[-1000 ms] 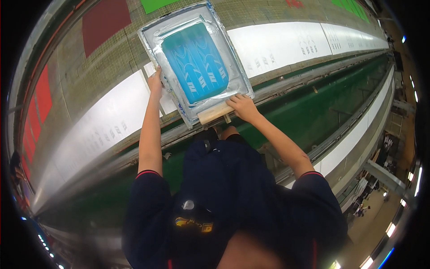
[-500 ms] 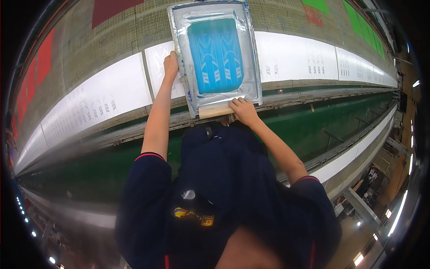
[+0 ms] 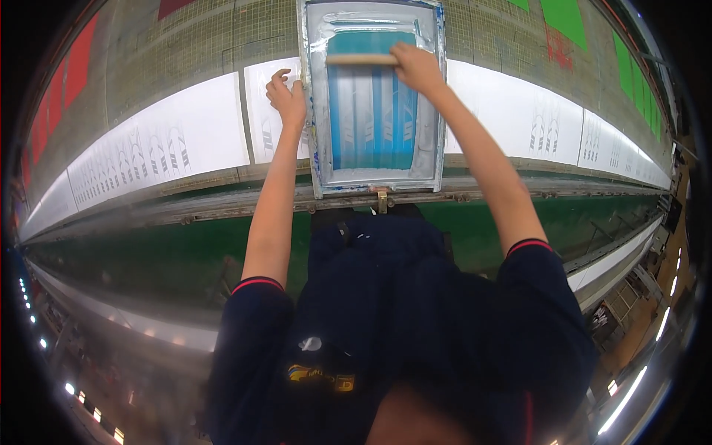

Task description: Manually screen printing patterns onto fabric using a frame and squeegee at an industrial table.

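Observation:
A screen printing frame point(image 3: 314, 141) lies flat over the white sheets, its grey-smeared border around a blue mesh point(image 3: 374, 152) with curved pale shapes. Across the far part of the mesh sits a squeegee with a wooden handle point(image 3: 360, 59), gripped at its right end by my right hand point(image 3: 417, 67). My left hand point(image 3: 286, 98) is beside the frame's left edge, above a white sheet point(image 3: 258, 133); its fingers are apart and slightly curled, holding nothing.
Printed white sheets point(image 3: 163, 137) run along the table on both sides of the frame. A metal rail point(image 3: 274, 199) follows the table's near edge, with a small bracket point(image 3: 382, 202) below the frame. Red panels point(image 3: 80, 63) and green panels point(image 3: 564, 26) lie farther back.
My right hand has carried the squeegee from the frame's near end to the far part of the mesh. My left hand has loosened from the frame's left edge. The frame now sits straighter.

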`<state>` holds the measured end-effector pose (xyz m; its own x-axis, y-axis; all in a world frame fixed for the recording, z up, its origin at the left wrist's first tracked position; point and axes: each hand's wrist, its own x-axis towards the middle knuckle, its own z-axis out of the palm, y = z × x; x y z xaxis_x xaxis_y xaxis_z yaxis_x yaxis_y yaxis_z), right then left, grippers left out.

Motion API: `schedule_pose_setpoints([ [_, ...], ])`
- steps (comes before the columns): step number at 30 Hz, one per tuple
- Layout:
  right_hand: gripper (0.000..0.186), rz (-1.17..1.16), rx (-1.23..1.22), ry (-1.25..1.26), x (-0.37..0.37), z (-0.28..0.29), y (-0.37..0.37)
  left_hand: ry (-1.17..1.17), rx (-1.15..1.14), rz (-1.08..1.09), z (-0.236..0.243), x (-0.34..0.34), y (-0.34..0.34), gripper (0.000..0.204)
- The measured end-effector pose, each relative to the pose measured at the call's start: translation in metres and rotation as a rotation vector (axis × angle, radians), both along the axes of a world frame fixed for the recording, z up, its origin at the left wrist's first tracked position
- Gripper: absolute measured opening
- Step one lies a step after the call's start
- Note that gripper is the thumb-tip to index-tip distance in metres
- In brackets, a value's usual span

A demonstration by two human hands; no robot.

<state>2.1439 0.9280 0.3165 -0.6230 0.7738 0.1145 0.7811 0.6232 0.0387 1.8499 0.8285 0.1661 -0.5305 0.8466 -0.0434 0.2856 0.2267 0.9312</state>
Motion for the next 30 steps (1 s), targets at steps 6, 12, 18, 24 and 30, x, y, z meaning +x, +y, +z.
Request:
schedule_pose_setpoints([
  [6,0.03,0.026,-0.304,-0.143,-0.01,0.02,0.132,0.119,-0.049,-0.049,0.001,0.009,-0.007,0.055],
  [12,0.035,0.093,-0.266,-0.082,0.005,0.001,0.173,0.264,-0.021,-0.187,0.047,-0.006,0.062,0.056],
  [18,0.033,0.039,-0.137,0.016,0.012,-0.003,0.16,0.512,0.062,-0.417,0.086,0.016,0.201,0.051],
  [24,0.026,-0.035,-0.175,0.056,0.021,-0.014,0.115,0.528,0.128,-0.343,0.054,0.047,0.185,0.049],
  [30,0.032,-0.011,-0.108,0.02,0.039,-0.024,-0.008,0.438,0.193,-0.349,0.032,0.064,0.071,0.024],
])
